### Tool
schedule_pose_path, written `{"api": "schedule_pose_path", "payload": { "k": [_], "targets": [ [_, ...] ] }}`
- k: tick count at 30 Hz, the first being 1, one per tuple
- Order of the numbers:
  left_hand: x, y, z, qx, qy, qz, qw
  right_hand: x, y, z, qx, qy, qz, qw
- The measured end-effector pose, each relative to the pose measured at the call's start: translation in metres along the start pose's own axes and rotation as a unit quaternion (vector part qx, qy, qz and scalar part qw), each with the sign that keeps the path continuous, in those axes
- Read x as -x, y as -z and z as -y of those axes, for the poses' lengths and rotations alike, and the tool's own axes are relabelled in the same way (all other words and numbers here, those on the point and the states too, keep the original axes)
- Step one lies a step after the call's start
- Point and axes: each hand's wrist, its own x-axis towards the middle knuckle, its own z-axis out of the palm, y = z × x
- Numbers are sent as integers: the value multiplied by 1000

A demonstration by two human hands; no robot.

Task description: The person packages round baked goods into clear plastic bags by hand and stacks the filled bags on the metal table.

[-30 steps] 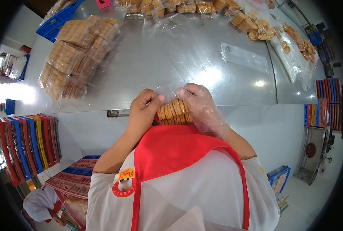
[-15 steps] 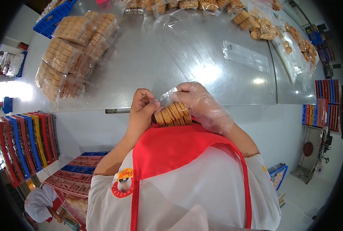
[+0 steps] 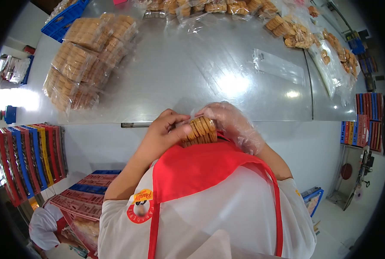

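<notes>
A clear bag of round cookies [image 3: 201, 130] is held just above my red apron, at the near edge of the steel table [image 3: 175, 77]. My left hand [image 3: 168, 129], bare, grips the bag's left side with the thumb across its front and the fingers curled. Inside a thin plastic glove, my right hand [image 3: 224, 120] wraps around the bag's upper right side, and its fingertips press at the top. The cookies stand stacked in rows inside. Both hands partly cover the bag's top.
Packed cookie bags [image 3: 86, 60] are piled at the table's left. More cookies line the back edge. A flat empty plastic bag [image 3: 278, 67] lies to the right. Stacked crates [image 3: 32, 159] stand at left; another person [image 3: 47, 228] is at lower left.
My left hand has shifted right and farther over the bag, its thumb now across the front. My right hand has lowered slightly, and the bag's raised top is now folded down under the fingers.
</notes>
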Motion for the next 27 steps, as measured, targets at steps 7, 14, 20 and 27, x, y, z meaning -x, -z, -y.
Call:
{"api": "schedule_pose_path", "payload": {
  "k": [7, 14, 20, 27],
  "targets": [
    [-1, -2, -14, -305, -111, 9, 946, 6, 1, -13, -30, -2, 40, 999],
    [-6, -7, -21, -249, 33, 99, 963, 0, 18, -42, -225, 92, 190, 951],
    [-28, -29, 7, 221, 147, 55, 963, -9, 35, -57, -336, 260, 281, 860],
    [-68, -91, -17, 184, 136, 89, 970, 11, 59, -47, -372, 325, 138, 858]
  ]
}}
